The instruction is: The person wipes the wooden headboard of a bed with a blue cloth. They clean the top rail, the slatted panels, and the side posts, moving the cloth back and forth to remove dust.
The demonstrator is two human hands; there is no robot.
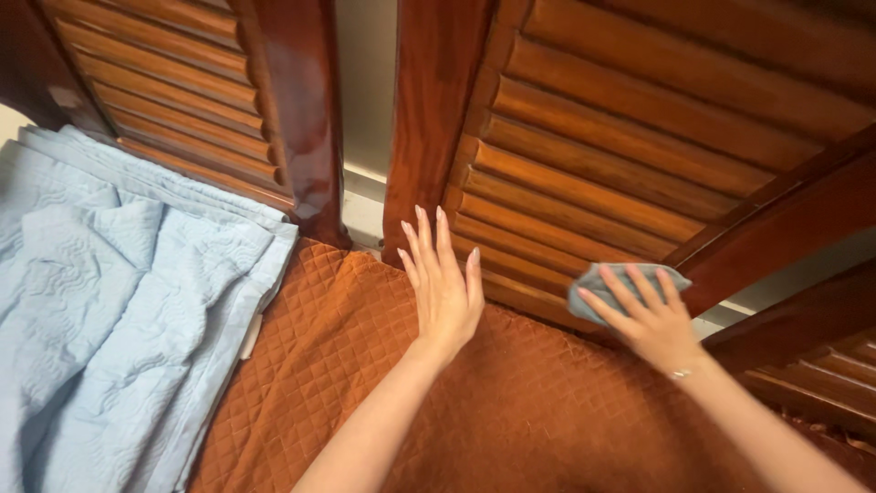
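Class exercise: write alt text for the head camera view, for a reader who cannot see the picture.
A person's right hand presses a small grey-blue cloth against the slatted wooden headboard, while the left hand lies flat, fingers spread, on a quilted rust-orange bedcover. A rumpled pale blue quilt lies to the left, before a second slatted headboard.

left hand [444,285] flat, right hand [646,319] pressing

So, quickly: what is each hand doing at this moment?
Left hand: open, flat, holding nothing.
Right hand: open, pressing a grey cloth on the wooden slats.
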